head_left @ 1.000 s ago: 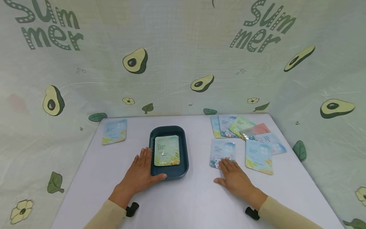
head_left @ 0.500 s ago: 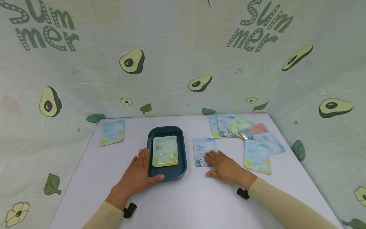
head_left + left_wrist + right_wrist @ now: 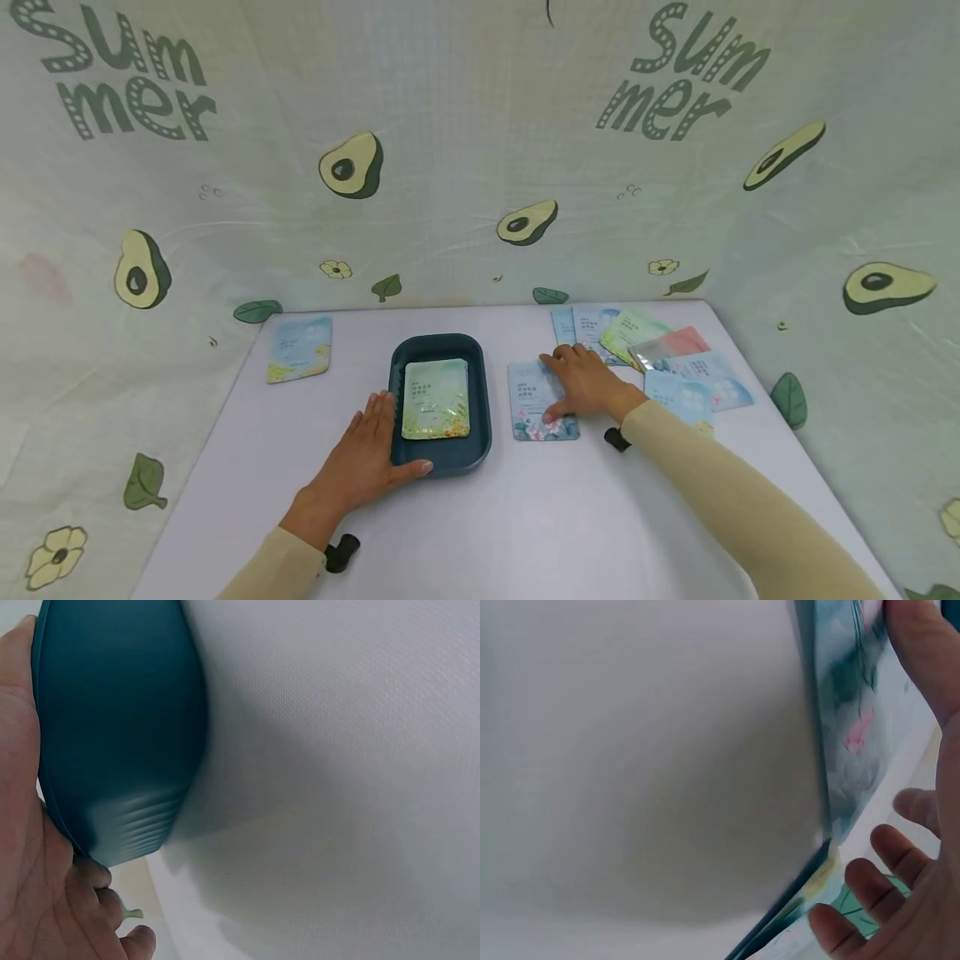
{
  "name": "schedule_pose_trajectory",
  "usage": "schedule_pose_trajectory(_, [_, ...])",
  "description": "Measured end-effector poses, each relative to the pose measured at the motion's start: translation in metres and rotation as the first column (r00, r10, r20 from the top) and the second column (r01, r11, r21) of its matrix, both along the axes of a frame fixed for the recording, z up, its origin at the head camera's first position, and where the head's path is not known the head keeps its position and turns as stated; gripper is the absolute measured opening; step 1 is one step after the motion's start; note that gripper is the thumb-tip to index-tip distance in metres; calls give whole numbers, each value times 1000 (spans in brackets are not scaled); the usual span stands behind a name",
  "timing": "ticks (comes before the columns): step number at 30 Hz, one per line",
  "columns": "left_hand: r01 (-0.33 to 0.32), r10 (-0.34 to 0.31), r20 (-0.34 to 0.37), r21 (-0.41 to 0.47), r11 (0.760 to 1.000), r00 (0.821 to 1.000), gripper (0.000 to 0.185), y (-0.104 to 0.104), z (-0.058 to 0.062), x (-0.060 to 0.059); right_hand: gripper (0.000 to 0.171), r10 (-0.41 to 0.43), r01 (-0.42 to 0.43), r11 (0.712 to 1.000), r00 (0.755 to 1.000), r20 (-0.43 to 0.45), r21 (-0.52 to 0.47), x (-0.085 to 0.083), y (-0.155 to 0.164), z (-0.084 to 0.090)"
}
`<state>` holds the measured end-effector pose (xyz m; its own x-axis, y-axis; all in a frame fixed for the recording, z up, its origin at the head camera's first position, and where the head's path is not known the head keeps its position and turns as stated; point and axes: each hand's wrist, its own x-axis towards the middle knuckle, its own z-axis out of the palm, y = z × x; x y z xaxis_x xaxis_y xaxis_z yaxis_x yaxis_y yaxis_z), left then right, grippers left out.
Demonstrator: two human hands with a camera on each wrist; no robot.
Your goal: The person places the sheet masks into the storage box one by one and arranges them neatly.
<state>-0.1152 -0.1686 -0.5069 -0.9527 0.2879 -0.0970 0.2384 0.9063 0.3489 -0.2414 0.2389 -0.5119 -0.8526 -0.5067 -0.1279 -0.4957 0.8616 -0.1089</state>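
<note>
A dark teal tray (image 3: 481, 392) sits mid-table with a green packet (image 3: 437, 398) lying flat in it. My left hand (image 3: 362, 465) rests against the tray's near-left corner, fingers straight along its side and thumb along the front rim. The left wrist view shows my palm (image 3: 30, 847) against the tray wall (image 3: 120, 727). Just right of the tray lies a blue flowered packet (image 3: 534, 408). My right hand (image 3: 587, 385) lies flat on it, fingers reaching over its far edge. In the right wrist view my fingers (image 3: 870, 862) spread beyond the packet (image 3: 847, 720).
Several more packets (image 3: 675, 358) lie overlapped at the back right of the white table (image 3: 525, 517). One blue packet (image 3: 300, 347) lies alone at the back left. An avocado-print cloth (image 3: 480, 167) walls the back and sides.
My right hand slid the blue flowered packet left from the pile to beside the tray, then moved up over its far edge. My left hand stayed at the tray.
</note>
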Motion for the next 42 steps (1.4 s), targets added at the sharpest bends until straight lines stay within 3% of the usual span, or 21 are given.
schedule_pose_trajectory(9, [4, -4, 2, 2, 1000, 1000, 134, 3, 0, 1, 113, -44, 45, 999, 997, 64, -9, -9, -5, 0])
schedule_pose_trajectory(16, [4, -4, -4, 3, 1000, 1000, 135, 4, 1, 1, 115, -38, 37, 999, 996, -76, -18, 1, -8, 3])
schedule_pose_trajectory(21, [1, -1, -7, 1, 1000, 1000, 134, 3, 2, 2, 113, -60, 54, 998, 977, -204, -37, 10, -15, 4])
schedule_pose_trajectory(27, [4, -4, 4, -6, 1000, 1000, 133, 2, 4, 1, 110, -122, 106, 992, 949, -289, -69, 19, -23, 3])
schedule_pose_trajectory(35, [-4, 4, 18, -7, 1000, 1000, 134, 2, 4, 0, 95, -223, 186, 972, 923, -314, -144, 28, -27, -1])
schedule_pose_trajectory(42, [-5, 5, 21, -5, 1000, 1000, 135, 2, 6, 1, 86, -256, 188, 950, 927, -275, -249, 32, -28, -6])
